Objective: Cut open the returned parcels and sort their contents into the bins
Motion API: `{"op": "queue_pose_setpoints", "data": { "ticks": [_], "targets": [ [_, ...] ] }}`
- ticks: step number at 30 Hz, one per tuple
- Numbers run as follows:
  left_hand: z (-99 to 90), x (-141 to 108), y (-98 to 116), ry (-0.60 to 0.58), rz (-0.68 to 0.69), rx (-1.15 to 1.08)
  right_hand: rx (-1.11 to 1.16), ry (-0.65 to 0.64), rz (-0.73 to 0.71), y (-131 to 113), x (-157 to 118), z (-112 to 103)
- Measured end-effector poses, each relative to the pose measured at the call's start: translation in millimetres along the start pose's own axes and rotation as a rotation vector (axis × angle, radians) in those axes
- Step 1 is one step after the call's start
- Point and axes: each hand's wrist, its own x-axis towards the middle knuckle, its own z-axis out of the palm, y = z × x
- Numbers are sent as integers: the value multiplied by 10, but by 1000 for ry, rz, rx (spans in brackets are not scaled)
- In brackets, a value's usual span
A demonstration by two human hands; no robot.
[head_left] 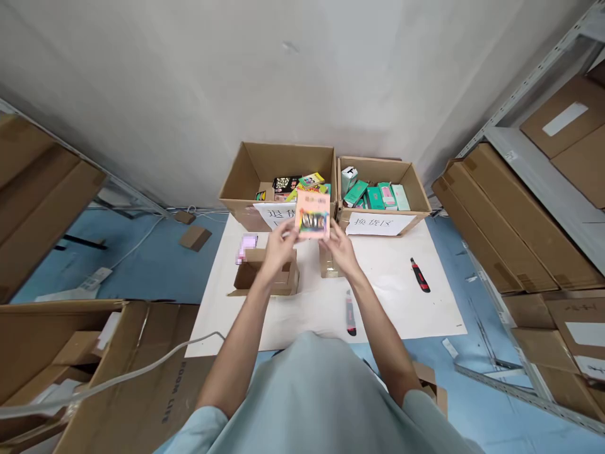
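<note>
A flat pink package (312, 213) with a rainbow-edged picture panel is held up between my two hands. My left hand (280, 244) pinches its lower left corner, and my right hand (340, 250) grips the lower right one. Below the left hand sits an open small cardboard box (286, 284), with a lilac packet (246, 247) beside it. Partly hidden by the right hand, another small cardboard box (331, 263) stands on the white-covered table (302, 318). Behind the package is a large open carton (236, 183) holding several colourful packs.
To its right, a second labelled carton (418, 192) holds several green and white boxes. Two utility knives lie on the table, one knife (420, 275) at right and one knife (350, 314) near the front edge. Shelving (510, 145) stands right; a big carton (161, 372) and cable (142, 371) are left.
</note>
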Motion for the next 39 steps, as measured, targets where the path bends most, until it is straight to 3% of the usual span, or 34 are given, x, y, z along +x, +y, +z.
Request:
{"op": "queue_pose_setpoints", "data": {
  "ticks": [2,4,7,9,12,16,19,22,26,31,36,39],
  "targets": [
    [-8,321,349,83,192,17,-56,3,-136,-266,373,67],
    [7,487,584,150,300,36,-143,-11,-210,-422,566,71],
    [75,366,558,133,298,74,-228,9,-216,-316,460,-117],
    [141,78,261,38,193,113,-282,85,-158,-32,171,-387],
    [241,-508,-450,-150,-72,212,-448,258,18,522,-443,-927],
    [357,-1255,-1357,-449,-427,543,-860,372,458,1099,-1277,-1611],
    [458,-1605,-1764,-559,-545,715,-1025,417,710,1331,-1730,-1955],
    [565,-1786,-1987,-610,-572,832,-1050,471,822,1474,-2020,-2149],
    [643,-1945,-2155,-659,-552,949,-1044,502,863,1610,-2242,-2217],
    [627,-2094,-2222,-674,-544,975,-982,531,781,1620,-2311,-2130],
    [618,-2004,-2082,-586,-475,875,-899,591,587,1295,-2210,-1941],
    [625,-1806,-1844,-423,-385,615,-808,614,315,938,-2092,-1703]
  ]
}}
